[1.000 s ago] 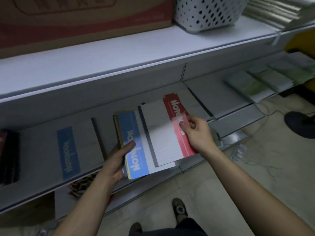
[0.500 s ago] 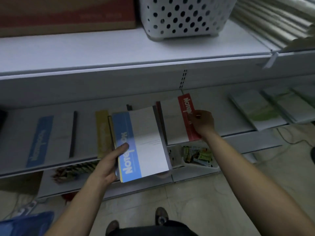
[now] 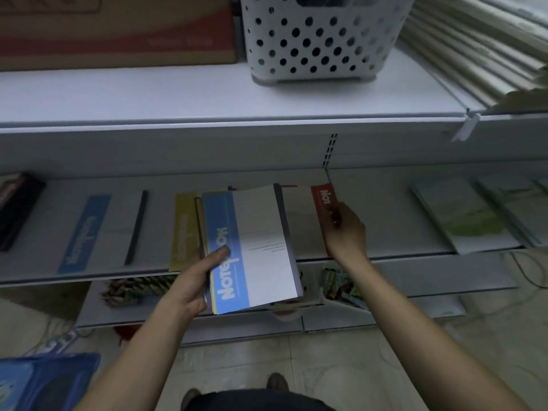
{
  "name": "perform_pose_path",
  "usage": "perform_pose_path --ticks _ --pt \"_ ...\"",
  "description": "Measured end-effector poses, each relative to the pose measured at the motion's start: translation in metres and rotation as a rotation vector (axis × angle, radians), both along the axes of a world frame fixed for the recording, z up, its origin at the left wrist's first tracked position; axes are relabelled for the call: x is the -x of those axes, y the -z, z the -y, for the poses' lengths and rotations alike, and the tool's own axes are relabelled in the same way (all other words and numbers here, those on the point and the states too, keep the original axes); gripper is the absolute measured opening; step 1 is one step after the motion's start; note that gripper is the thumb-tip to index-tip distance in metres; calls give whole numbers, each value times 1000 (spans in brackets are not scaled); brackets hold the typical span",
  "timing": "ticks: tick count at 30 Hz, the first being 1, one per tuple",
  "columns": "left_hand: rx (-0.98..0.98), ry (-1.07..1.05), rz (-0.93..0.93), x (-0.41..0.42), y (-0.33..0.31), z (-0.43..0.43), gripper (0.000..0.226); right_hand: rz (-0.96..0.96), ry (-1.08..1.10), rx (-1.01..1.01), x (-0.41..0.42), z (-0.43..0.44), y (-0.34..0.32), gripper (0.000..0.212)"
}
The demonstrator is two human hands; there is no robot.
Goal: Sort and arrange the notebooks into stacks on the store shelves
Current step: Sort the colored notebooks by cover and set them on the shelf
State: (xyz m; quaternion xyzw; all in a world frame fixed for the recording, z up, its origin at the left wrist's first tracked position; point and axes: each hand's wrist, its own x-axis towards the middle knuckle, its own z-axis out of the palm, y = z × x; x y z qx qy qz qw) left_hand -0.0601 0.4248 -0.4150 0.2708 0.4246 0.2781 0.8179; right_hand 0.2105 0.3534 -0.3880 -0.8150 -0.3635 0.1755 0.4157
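Observation:
My left hand (image 3: 195,277) grips a small pile of notebooks by its left edge, thumb on top. A blue-striped notebook (image 3: 255,250) lies uppermost, held tilted just in front of the middle shelf (image 3: 415,258). My right hand (image 3: 345,232) rests on a red-striped notebook (image 3: 305,221) lying flat on that shelf, fingers over its red band. A yellow-striped notebook (image 3: 185,229) lies on the shelf just left of the held pile, and another blue-striped notebook (image 3: 100,232) lies further left.
Green-covered notebooks (image 3: 462,215) lie on the shelf to the right, a dark stack (image 3: 14,209) at the far left. Above, the upper shelf holds a white perforated basket (image 3: 317,40), a cardboard box (image 3: 118,31) and rolled paper (image 3: 474,48). A lower shelf holds small packets (image 3: 341,286). A blue bag (image 3: 44,381) sits on the floor.
My right hand has carried the red-striped notebook off the held pile and laid it on the shelf to the right. The left hand still holds the pile, with the blue one on top.

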Motion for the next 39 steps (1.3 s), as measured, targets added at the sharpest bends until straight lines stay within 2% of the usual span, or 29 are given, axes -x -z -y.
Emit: perform_pose_path --ticks 3,5,8,13,16,19,26,30,33,36,39 --pt "11 33 12 3 -2 1 77 -229 -220 -59 44 10 -12 14" --pt "13 54 14 10 -3 2 83 -225 -247 -76 70 11 -10 24" --pt "-49 0 5 32 -7 0 48 -190 -203 -104 97 1 -9 22" --pt "-74 -118 9 98 -13 -15 41 -218 -315 -128 147 -32 -10 6" --pt "-109 -177 -27 152 -13 -28 40 -251 -314 -152 189 -57 -11 14" --pt "-144 -236 -68 207 -17 -45 45 -307 -300 -158 228 -87 -8 12" --pt "-171 -344 -93 324 -18 -77 26 -383 -160 -121 287 -173 7 13" --pt "-128 -408 -110 379 -10 -87 33 -329 -141 -79 306 -207 30 11" --pt "-92 -430 -96 406 -7 -93 34 -286 -157 7 326 -217 45 19" --pt "-71 -429 -57 419 -7 -97 39 -157 -149 49 345 -221 50 25" --pt "-68 -415 -33 421 -7 -102 49 -12 -138 91 357 -223 48 20"
